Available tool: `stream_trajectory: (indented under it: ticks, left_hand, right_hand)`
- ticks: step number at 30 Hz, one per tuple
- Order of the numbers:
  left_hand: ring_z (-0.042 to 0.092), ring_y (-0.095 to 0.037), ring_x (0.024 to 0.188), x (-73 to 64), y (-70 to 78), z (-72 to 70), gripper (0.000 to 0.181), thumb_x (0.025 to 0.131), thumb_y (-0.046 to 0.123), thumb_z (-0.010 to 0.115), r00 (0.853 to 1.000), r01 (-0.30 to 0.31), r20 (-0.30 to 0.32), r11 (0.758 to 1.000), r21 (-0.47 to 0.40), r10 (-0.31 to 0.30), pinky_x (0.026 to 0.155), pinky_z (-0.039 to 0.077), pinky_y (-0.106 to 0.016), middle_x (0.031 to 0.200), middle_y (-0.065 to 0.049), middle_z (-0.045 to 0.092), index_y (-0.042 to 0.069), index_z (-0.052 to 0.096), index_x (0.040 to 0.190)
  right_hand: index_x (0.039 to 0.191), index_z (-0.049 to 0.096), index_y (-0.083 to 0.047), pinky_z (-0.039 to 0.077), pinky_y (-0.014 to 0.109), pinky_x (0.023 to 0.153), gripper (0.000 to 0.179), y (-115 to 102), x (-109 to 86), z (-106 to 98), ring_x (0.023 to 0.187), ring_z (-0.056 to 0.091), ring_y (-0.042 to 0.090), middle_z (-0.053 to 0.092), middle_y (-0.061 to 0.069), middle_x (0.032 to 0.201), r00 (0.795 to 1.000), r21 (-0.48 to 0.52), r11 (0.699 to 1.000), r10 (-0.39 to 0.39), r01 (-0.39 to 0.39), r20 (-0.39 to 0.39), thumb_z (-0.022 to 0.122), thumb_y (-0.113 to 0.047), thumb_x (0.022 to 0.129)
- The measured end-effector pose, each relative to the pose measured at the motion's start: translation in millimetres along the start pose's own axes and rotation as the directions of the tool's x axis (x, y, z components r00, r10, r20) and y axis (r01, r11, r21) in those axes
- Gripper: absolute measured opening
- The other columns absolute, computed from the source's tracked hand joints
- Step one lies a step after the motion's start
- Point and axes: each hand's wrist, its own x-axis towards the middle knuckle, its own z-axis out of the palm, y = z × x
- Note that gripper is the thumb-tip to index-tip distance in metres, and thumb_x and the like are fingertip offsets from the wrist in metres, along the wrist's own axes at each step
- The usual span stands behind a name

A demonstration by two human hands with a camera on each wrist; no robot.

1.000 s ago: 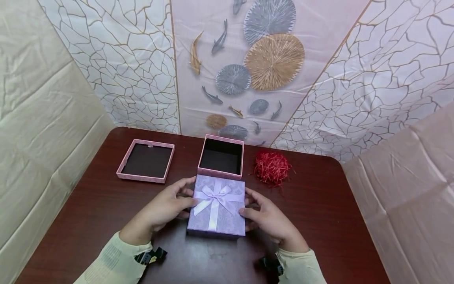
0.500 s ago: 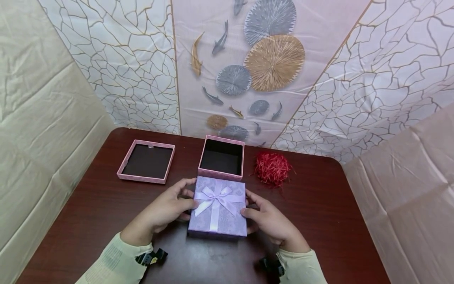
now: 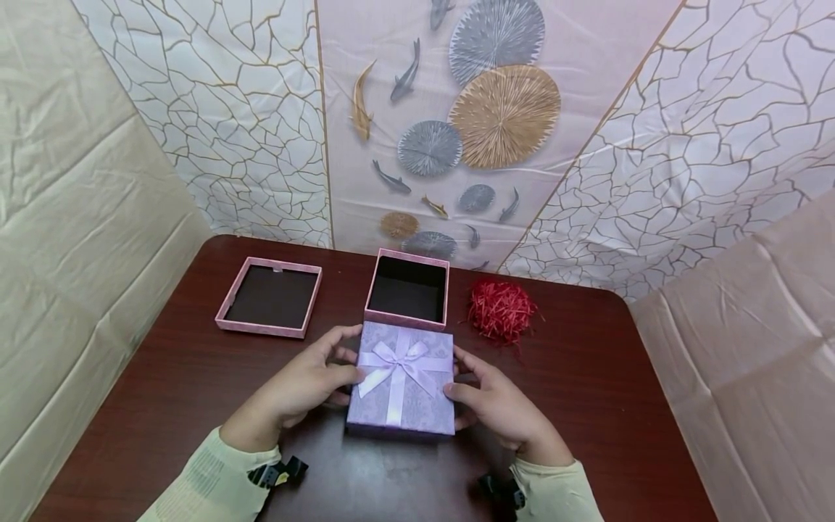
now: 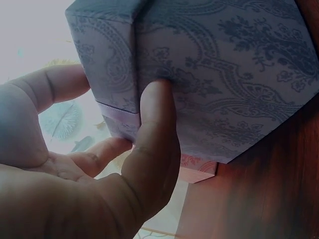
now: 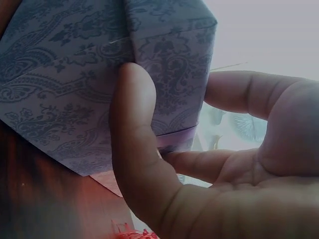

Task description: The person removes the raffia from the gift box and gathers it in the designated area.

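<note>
A lavender patterned gift box point(image 3: 417, 409), its lid on, sits before me in the head view with a pale satin bow point(image 3: 399, 362) on top. My left hand point(image 3: 303, 384) grips its left side, thumb over the top edge. From the right, my right hand point(image 3: 502, 409) holds the opposite side the same way. In the left wrist view a finger presses the side wall of the gift box point(image 4: 224, 94), just below the lid's rim. A fingertip likewise meets the gift box point(image 5: 60, 99) near the lid's lower edge in the right wrist view.
Right behind the gift box stands an uncovered pink box point(image 3: 406, 319) with a black interior. A pink lid point(image 3: 261, 328) lies inside-up at the back left. Red paper shred point(image 3: 501, 310) is heaped at the back right of the dark wooden table point(image 3: 587, 406).
</note>
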Motion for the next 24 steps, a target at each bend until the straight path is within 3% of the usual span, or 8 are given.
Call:
stream_trajectory:
  ticks: [18, 24]
  left_hand:
    - [0.070, -0.028, 0.106, -3.4, 6.3, -2.8, 0.079, 0.103, 0.013, 0.076, 1.000, -0.017, -0.009, 1.000, 0.011, 0.017, 0.085, 0.068, -0.049, 0.139, -0.023, 0.054, 0.020, 0.041, 0.174]
    - [0.069, -0.028, 0.106, -7.4, 10.4, -4.0, 0.076, 0.104, 0.011, 0.074, 0.998, -0.057, -0.012, 0.998, 0.021, 0.057, 0.086, 0.068, -0.050, 0.134, -0.021, 0.054, 0.019, 0.043, 0.173]
  right_hand:
    - [0.178, 0.028, -0.010, 0.071, 0.049, 0.076, 0.078, -8, -4.6, 0, 0.112, 0.071, 0.029, 0.044, 0.027, 0.143, 1.000, -0.022, 1.000, -0.018, 0.017, -0.018, 0.066, -0.007, 0.110]
    - [0.179, 0.027, -0.009, 0.071, 0.051, 0.076, 0.079, -14, -12.9, 1, 0.116, 0.068, 0.029, 0.045, 0.028, 0.145, 0.998, -0.047, 0.998, -0.052, 0.050, -0.028, 0.066, -0.007, 0.110]
